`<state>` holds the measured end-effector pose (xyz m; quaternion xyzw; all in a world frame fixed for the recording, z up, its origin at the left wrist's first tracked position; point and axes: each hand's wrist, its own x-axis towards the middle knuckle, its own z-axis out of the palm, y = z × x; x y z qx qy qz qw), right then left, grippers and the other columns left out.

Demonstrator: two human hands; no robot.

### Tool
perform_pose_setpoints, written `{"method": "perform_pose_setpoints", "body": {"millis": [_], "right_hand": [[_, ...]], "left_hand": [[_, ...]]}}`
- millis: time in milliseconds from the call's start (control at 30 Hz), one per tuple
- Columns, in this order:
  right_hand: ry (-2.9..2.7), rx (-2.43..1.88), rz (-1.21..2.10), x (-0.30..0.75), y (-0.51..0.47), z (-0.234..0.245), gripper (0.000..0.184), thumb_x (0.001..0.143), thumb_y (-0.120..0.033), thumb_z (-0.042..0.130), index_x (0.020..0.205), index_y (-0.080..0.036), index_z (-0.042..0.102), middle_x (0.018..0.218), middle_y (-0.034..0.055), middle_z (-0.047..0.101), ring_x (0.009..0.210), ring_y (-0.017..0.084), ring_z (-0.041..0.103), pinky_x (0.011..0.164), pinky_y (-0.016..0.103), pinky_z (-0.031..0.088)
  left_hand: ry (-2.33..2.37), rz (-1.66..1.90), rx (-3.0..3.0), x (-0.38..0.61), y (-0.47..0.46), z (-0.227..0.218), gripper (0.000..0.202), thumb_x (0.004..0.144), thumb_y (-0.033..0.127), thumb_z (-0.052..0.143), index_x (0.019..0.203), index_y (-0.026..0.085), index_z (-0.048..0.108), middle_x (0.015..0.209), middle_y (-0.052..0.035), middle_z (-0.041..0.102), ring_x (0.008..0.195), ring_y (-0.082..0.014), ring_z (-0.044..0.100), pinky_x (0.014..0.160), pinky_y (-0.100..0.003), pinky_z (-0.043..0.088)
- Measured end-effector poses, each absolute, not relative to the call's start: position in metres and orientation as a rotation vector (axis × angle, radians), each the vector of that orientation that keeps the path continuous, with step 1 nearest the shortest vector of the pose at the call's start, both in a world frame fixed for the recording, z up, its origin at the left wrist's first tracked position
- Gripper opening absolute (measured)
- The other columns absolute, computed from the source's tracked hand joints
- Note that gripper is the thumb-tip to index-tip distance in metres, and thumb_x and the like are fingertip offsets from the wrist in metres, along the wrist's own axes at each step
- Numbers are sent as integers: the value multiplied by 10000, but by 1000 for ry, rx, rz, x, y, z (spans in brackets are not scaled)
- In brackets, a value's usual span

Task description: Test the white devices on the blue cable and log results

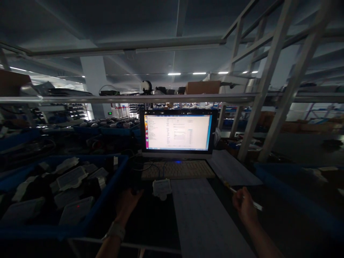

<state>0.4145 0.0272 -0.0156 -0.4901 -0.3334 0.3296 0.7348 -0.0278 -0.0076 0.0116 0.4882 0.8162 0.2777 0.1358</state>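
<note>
Right hand [244, 206] closed round slim pen-like stick [258, 206]. Left hand [127, 204] low at dark tabletop [158, 225]; too dark to tell if it grips anything. Pale boxy device [161, 187] lies between left hand and long paper sheet [204, 215], just before keyboard [182, 170]; lit monitor [177, 132] behind. Blue bin [40, 233] of similar units, left.
</note>
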Motion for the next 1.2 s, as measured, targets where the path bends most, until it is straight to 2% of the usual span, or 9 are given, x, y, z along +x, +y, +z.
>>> {"method": "perform_pose_setpoints", "body": {"millis": [167, 267, 367, 467, 700, 967, 1033, 1100, 1200], "right_hand": [[-721, -1085, 737, 414, 28, -16, 535, 674, -724, 485, 518, -226, 365, 320, -63, 326, 289, 64, 253, 314, 203, 155], [-706, -1090, 737, 413, 28, -15, 524, 669, -713, 498, 523, -226, 368, 331, -67, 328, 293, 61, 253, 313, 201, 156], [-694, -1096, 732, 411, 27, -13, 521, 660, -706, 511, 526, -223, 367, 345, -71, 334, 301, 60, 271, 316, 195, 173], [-689, -1108, 727, 410, 25, -10, 522, 668, -705, 497, 527, -223, 357, 347, -74, 329, 299, 59, 267, 317, 194, 173], [-708, -1139, 724, 410, 22, -8, 504, 699, -691, 468, 542, -226, 358, 349, -73, 336, 303, 62, 270, 323, 198, 179], [-761, -1215, 631, 409, 21, -12, 538, 720, -734, 391, 528, -234, 337, 357, -68, 324, 302, 73, 271, 321, 218, 184], [-813, -1252, 569, 411, 17, -8, 529, 725, -716, 435, 530, -229, 368, 382, -56, 365, 330, 80, 318, 339, 225, 232], [-927, -1302, 413, 420, 15, 0, 490, 722, -684, 492, 571, -223, 431, 449, -30, 455, 400, 106, 417, 395, 244, 328], [-1084, -1370, 126, 447, 15, 15, 439, 683, -656, 558, 712, -219, 524, 661, 42, 610, 608, 186, 569, 578, 318, 460]], "left_hand": [[2205, 953, 1429, -28, -5, 16, 268, 659, 445, 601, 716, 184, 619, 764, -72, 716, 781, -270, 676, 659, -331, 490], [2072, 1088, 1495, -26, -8, 26, 332, 646, 479, 598, 757, 170, 642, 771, -48, 722, 779, -241, 676, 673, -306, 507], [1779, 1383, 1541, -15, -11, 36, 388, 612, 514, 624, 780, 166, 655, 783, -43, 728, 764, -228, 682, 690, -306, 532], [1555, 1591, 1601, 2, -9, 40, 374, 633, 494, 643, 822, 172, 668, 819, -48, 736, 782, -224, 690, 716, -319, 551], [1569, 1621, 1846, 26, 6, 22, 314, 707, 455, 619, 852, 189, 698, 904, -59, 743, 859, -225, 697, 801, -336, 555], [1614, 1626, 1949, 27, 6, 15, 359, 761, 498, 562, 902, 199, 702, 933, -50, 746, 850, -218, 708, 755, -300, 570], [1616, 1632, 1959, 26, 7, 12, 383, 761, 526, 556, 904, 203, 704, 936, -50, 746, 844, -217, 709, 749, -296, 571], [1621, 1658, 1952, 26, 8, 7, 408, 755, 557, 552, 901, 209, 707, 923, -47, 748, 832, -217, 710, 736, -292, 574], [1637, 1684, 1926, 27, 10, 1, 419, 762, 572, 543, 915, 217, 705, 927, -39, 748, 836, -213, 709, 742, -289, 575]]}}
